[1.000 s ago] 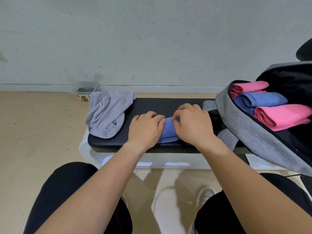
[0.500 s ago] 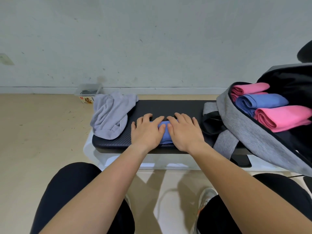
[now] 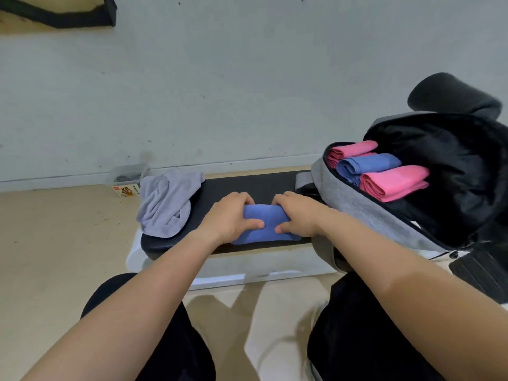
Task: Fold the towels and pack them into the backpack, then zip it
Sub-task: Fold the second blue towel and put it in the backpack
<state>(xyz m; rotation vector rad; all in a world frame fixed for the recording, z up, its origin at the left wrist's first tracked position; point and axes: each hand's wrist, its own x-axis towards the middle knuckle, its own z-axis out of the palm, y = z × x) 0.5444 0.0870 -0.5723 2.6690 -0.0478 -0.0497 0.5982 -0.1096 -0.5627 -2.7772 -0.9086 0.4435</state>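
Note:
A folded blue towel (image 3: pixel 268 225) lies on the black bench pad (image 3: pixel 247 185). My left hand (image 3: pixel 231 218) grips its left end and my right hand (image 3: pixel 297 218) grips its right end, fingers over the far edge and thumbs on the near side. A crumpled grey towel (image 3: pixel 166 204) hangs over the pad's left end. At the right, the grey backpack (image 3: pixel 365 213) lies open with two pink rolled towels (image 3: pixel 393 182) and a blue one (image 3: pixel 365 166) packed inside.
A small clear box (image 3: pixel 126 180) stands on the floor by the wall behind the bench. A black headrest-like cushion (image 3: pixel 450 97) rises behind the backpack. My knees are below the bench's near edge.
My hands went from pressing flat on top of the blue towel to grasping its two ends, so more of the towel shows between them. The camera tilted upward.

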